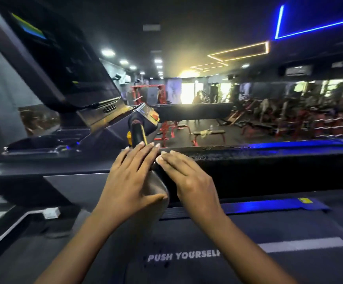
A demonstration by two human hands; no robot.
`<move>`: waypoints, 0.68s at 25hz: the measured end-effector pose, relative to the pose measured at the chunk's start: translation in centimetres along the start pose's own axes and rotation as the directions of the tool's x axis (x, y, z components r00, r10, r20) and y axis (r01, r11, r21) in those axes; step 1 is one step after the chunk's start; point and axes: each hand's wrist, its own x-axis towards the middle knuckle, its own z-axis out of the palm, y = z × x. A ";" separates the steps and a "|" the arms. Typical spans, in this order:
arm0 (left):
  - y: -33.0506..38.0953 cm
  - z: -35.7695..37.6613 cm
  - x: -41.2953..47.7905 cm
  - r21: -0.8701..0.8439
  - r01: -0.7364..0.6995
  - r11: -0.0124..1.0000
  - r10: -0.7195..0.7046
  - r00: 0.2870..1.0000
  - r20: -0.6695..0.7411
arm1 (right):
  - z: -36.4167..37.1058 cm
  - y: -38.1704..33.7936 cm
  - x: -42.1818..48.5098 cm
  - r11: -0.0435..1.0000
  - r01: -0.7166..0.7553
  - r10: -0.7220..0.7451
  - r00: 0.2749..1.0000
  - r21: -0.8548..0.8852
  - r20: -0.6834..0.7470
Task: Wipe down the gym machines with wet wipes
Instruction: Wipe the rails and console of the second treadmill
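- Resting palm-down: left grip (pixel 131 181) is lying on the treadmill (pixel 74 181) where the silver upright (pixel 158 186) meets the rail. Fingers are straight and slightly spread, the thumb is reaching across the upright, and it is clamping nothing.
- Right grip (pixel 189 179) is lying flat on the black handrail (pixel 268 160), fingers straight and together. Its fingertips are sitting just beside the left grip's index finger, and it is not curling round anything.
- Wet wipe: cannot tell whether one is sitting under either palm.
- Task machine is sitting directly under and ahead of both grips. Its console (pixel 49 54) is tilting across the upper left, with a dark screen showing a small yellow-green-blue patch.
- Black handle with yellow trim (pixel 136 132) is sticking up just beyond the left fingertips.
- Treadmill belt (pixel 248 269) is running under both forearms, showing white "PUSH YOURSELF" lettering and a white stripe.
- Blue light is glowing on the front cover strip (pixel 268 206) below the handrail.
- Background is blurring out: red racks (pixel 146 93) and weight benches (pixel 208 132) are standing on the dark floor, well apart from the grips.
- Blue LED strip (pixel 313 27) and warm LED outlines (pixel 238 51) are glowing on the ceiling.
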 end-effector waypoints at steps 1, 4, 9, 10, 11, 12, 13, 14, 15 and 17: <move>0.0 0.1 0.1 -0.001 -0.011 1.000 0.011 1.000 -0.022 | -0.4 0.5 -0.3 0.999 -0.001 0.001 1.000 -0.038 0.011; 0.2 0.0 0.1 -0.028 -0.004 1.000 0.003 0.999 -0.044 | -2.4 3.0 -1.3 0.986 -0.100 0.096 0.995 -0.135 -0.031; 0.3 0.1 0.1 -0.044 0.011 0.999 -0.012 0.999 -0.036 | -6.9 8.0 -3.3 0.914 -0.285 0.276 0.958 -0.289 -0.074; 0.4 0.2 0.1 -0.045 0.012 0.999 -0.014 0.999 -0.035 | -7.3 8.1 -2.9 0.904 -0.321 0.312 0.947 -0.283 -0.078; 0.4 0.2 0.1 -0.046 0.014 0.999 -0.016 0.999 -0.034 | -7.3 7.7 -2.0 0.902 -0.352 0.345 0.936 -0.249 -0.074; 0.4 0.3 0.1 -0.046 0.015 0.999 -0.017 0.999 -0.034 | -6.9 6.8 -0.7 0.913 -0.360 0.355 0.933 -0.193 -0.057; 0.4 0.3 0.1 -0.042 0.015 0.999 -0.016 0.999 -0.033 | -6.1 5.5 0.9 0.935 -0.332 0.332 0.943 -0.127 -0.018; 0.4 0.4 0.1 -0.037 0.013 0.999 -0.014 0.999 -0.032 | -5.0 4.0 2.7 0.958 -0.279 0.283 0.958 -0.064 0.054; 0.3 0.5 0.1 -0.036 0.011 0.999 -0.012 0.999 -0.035 | -3.8 2.4 4.2 0.973 -0.231 0.231 0.959 -0.017 0.162; 0.3 0.6 0.1 -0.039 0.010 0.999 -0.012 0.999 -0.050 | -1.9 0.3 6.0 0.985 -0.170 0.153 0.910 0.008 0.386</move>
